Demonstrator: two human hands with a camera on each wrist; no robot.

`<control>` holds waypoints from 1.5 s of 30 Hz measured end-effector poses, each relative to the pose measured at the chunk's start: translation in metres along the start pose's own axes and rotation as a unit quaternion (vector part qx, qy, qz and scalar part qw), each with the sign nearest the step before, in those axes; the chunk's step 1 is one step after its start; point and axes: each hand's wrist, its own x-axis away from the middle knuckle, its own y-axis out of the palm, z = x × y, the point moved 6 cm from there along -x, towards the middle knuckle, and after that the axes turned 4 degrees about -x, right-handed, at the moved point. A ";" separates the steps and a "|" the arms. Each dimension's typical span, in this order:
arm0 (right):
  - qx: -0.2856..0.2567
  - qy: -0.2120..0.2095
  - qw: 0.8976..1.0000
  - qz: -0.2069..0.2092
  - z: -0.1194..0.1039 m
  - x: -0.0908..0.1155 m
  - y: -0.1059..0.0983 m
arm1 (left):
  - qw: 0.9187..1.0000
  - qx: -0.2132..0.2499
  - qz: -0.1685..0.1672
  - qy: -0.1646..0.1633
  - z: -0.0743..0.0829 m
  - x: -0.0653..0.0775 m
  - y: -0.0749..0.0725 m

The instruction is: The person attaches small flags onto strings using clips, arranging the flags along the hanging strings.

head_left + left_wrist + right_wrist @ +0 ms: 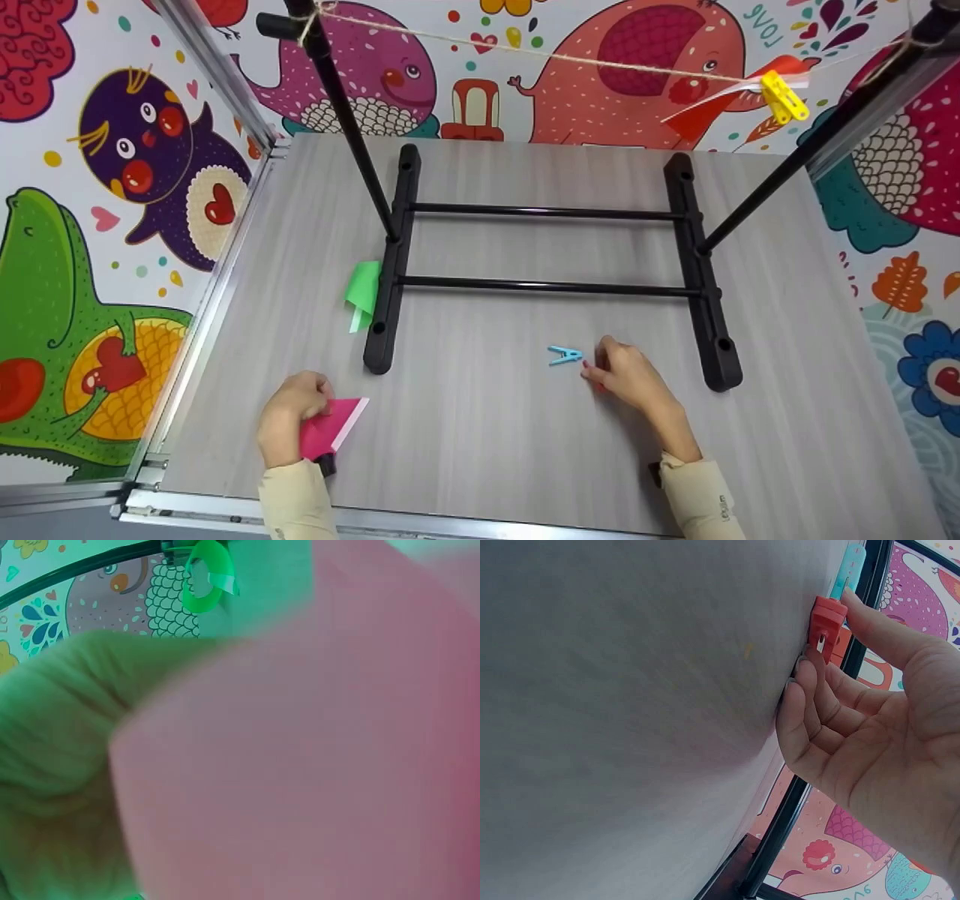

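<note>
On the left, my left hand (296, 401) holds a pink paper flag (330, 429) with a white edge, close over the table. The same pink paper (300, 765), blurred, fills most of the left wrist view beside the hand's fingers. My right hand (631, 377) pinches a red clothespin (827, 621) between thumb and fingertips, low at the tabletop. Just beyond its fingertips lies a light blue clothespin (564, 355). A folded green paper flag (363, 291) rests against the left foot of the black stand.
The black stand (555, 285) has crossbars and two uprights on the table (480, 420). A string (540, 54) runs between the uprights, and a yellow clothespin (784, 97) clips a red paper flag (709, 112) to it. Printed panels surround the table.
</note>
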 end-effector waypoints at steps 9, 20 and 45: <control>-0.007 0.029 1.000 -0.010 0.001 0.000 -0.001 | 0.997 0.014 0.052 0.046 0.008 -0.006 -0.010; -0.035 0.048 0.997 0.045 0.003 0.004 -0.015 | 0.970 0.065 0.222 0.079 0.013 0.005 -0.043; -0.098 0.002 0.987 0.129 -0.002 0.008 -0.043 | 0.830 0.327 0.405 0.201 0.091 0.014 -0.063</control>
